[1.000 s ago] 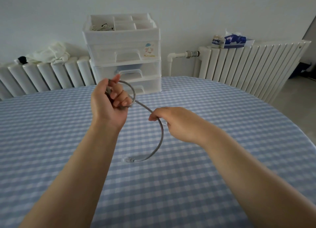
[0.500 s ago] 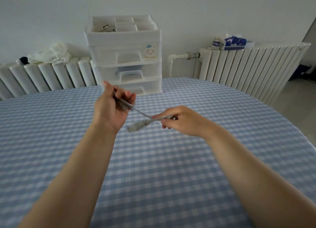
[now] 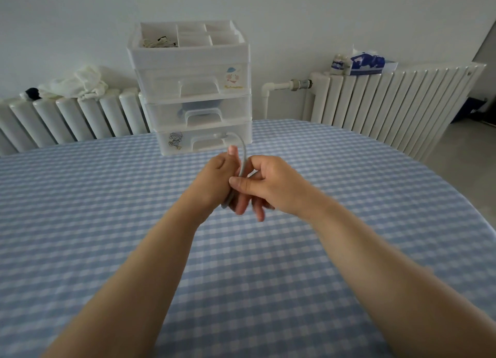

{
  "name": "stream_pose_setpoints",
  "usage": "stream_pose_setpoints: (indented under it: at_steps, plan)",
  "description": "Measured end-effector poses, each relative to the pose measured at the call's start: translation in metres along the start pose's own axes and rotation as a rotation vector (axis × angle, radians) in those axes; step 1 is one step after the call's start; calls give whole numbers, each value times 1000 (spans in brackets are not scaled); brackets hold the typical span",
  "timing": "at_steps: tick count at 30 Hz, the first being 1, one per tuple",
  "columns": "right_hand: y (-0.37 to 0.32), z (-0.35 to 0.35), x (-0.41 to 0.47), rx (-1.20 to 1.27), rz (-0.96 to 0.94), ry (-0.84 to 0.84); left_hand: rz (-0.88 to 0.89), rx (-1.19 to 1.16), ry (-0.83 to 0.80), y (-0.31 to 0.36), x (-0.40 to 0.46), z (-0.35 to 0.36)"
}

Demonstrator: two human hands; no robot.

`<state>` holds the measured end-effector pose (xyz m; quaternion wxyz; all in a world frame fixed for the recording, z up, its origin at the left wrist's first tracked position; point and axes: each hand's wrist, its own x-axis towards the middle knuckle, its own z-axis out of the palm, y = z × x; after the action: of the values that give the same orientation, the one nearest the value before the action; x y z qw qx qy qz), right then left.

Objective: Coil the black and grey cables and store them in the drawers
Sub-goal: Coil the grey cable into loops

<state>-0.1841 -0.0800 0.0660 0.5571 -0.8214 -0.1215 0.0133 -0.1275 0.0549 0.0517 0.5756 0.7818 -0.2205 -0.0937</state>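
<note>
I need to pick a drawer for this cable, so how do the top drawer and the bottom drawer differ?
The top drawer carries its cartoon sticker on the right of the handle; the bottom drawer carries its on the left. The top drawer shows in full, while the grey cable crosses in front of the bottom drawer. Both are shut, translucent white, with a central handle.

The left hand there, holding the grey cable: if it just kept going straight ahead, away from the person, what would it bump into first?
Probably the bottom drawer of the white drawer unit, which stands directly beyond the left hand. Only checked tablecloth lies between, though the gap's depth is hard to judge.
</note>
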Motion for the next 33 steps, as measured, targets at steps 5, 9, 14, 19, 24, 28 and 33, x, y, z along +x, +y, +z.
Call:
stream_pose_setpoints:
  at_steps: [5, 9, 14, 19, 24, 28, 33]
  plan:
    - [7, -11, 5, -238, -52, 429, -150, -173, -197, 7, -5, -3]
    - [16, -22, 7, -615, -327, 503, -248, -400, -421, 11, -4, -7]
    - [11, -29, 5, -399, -179, 268, -311, -804, -630, 12, -1, -19]
    - [6, -31, 3, -106, -86, 255, -218, -1028, -673, 9, 2, -27]
    - [6, -24, 8, -44, -43, 455, -159, -979, -546, 8, 1, -20]
    - [8, -15, 11, -44, 1, 529, -178, -680, -238, 16, -4, -9]
    - [7, -19, 9, 16, 62, 368, -229, -746, -107, 21, -6, -15]
